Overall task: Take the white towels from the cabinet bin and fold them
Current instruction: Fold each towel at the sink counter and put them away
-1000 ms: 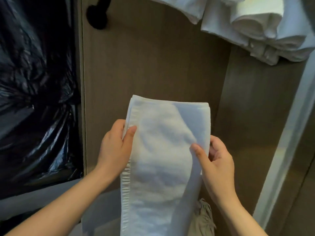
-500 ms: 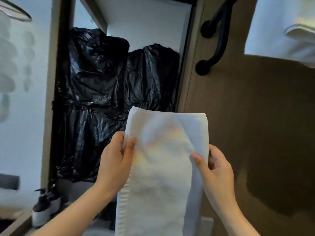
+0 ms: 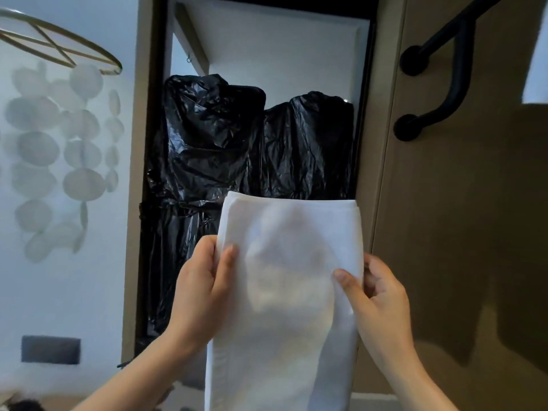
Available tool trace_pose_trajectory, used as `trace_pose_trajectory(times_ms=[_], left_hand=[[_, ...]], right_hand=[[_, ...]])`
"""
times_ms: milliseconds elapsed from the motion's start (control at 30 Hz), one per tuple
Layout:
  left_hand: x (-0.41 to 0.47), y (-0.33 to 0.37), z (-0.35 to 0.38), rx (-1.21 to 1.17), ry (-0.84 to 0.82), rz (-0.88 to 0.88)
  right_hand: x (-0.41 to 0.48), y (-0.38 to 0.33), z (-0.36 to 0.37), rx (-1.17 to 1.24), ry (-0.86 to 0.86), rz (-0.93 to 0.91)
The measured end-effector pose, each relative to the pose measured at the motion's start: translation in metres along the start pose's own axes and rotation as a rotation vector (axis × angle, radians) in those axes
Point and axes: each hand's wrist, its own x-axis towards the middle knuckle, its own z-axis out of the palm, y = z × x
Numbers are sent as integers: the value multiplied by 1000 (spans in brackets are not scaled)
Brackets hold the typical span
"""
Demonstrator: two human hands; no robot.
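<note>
Far left of the left hand: shell mobile (image 3: pixel 59 137) on the wall, with a dark wall plate (image 3: pixel 50 350) below it. Neither matters to the task.

Left hand (image 3: pixel 204 289) pinches the left edge of the white towel (image 3: pixel 290 262), thumb in front and fingers behind. The towel is held upright between both hands, top fold level, long tail hanging out of frame. Black plastic bags (image 3: pixel 213 137) sit in the open cabinet above and behind the hands.

Right hand (image 3: pixel 376 301) pinches the right edge, thumb in front. The black door handle (image 3: pixel 444 69) is up and right of it, well apart.

Risks:
- Both grips are on the edges only, so the layers could slide and the fold go crooked.
- If one pinch loosens, that side drops.
- The bottom of the hanging tail is unseen and may drag or catch.
- Swinging the towel forward could brush it against the bags.

Writing: none readable. No tag or brand shows on the towel.
</note>
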Motion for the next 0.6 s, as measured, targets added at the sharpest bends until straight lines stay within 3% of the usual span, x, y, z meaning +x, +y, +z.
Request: trace_pose_trajectory(times_ms=[233,600], left_hand=[[26,-12,19,-81,-81,40],[80,4,75,-175,-31,83]], right_hand=[[12,-5,-2,-70,58,27],[73,-9,-34,-154,136,-48]])
